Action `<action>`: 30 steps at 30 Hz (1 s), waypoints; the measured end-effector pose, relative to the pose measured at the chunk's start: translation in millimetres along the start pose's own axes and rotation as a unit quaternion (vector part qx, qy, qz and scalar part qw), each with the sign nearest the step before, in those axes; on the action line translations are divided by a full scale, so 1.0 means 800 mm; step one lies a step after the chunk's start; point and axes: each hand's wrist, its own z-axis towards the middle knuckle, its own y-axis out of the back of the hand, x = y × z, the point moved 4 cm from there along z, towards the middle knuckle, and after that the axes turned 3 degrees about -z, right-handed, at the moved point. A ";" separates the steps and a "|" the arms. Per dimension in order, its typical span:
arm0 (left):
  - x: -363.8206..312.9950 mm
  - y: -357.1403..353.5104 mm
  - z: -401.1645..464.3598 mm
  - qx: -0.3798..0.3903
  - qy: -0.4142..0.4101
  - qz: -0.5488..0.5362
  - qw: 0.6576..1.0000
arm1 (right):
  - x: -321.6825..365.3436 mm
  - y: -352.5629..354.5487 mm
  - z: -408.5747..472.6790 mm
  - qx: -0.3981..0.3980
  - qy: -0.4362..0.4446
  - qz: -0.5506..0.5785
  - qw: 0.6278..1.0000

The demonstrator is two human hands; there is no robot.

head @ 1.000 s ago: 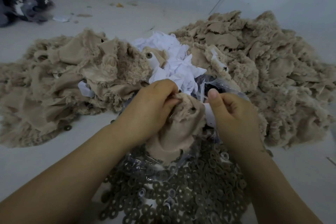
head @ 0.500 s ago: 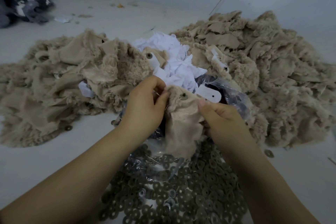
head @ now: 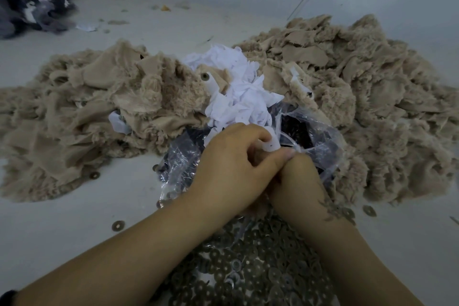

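My left hand and my right hand are pressed together over the mouth of a clear plastic bag. A small white tab with a hole sticks up between my left fingers and my right thumb, and my left fingers pinch it. The beige plush piece is almost hidden under both hands, with only a fringe showing below them. My right fingers are curled down around it.
Beige plush scraps are heaped at the left and right, with white fabric cut-outs between them. A heap of round metal washers lies under my forearms, a few strays beside it. Dark fabric lies far left.
My hands have closed together and dropped lower. The beige piece, held up in plain sight before, is now covered by them, and the white tab has come up between my fingers.
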 end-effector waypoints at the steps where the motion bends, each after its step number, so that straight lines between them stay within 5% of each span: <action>1: 0.003 0.000 0.000 0.003 0.010 -0.024 1.000 | 0.004 0.001 0.000 -0.005 0.036 -0.005 0.999; 8: 0.016 0.004 0.003 0.048 0.031 -0.084 0.995 | -0.001 -0.009 -0.002 -0.056 0.121 -0.015 0.991; 12: 0.011 0.016 -0.004 0.000 -0.037 -0.095 0.995 | -0.017 -0.004 0.000 -0.096 0.029 0.128 0.987; 15: 0.017 0.023 -0.013 0.025 -0.070 -0.130 0.989 | -0.032 -0.004 0.002 -0.013 -0.120 0.459 0.880; 17: 0.022 0.024 -0.015 0.058 -0.081 -0.112 0.989 | -0.037 -0.006 -0.001 0.010 -0.199 0.550 0.811; 26: 0.023 0.031 -0.015 0.044 -0.158 -0.037 0.986 | -0.029 -0.023 0.000 0.024 -0.216 0.674 0.706; 30: 0.018 0.025 -0.018 0.058 -0.187 -0.029 0.980 | -0.016 -0.032 -0.005 0.077 -0.183 0.665 0.720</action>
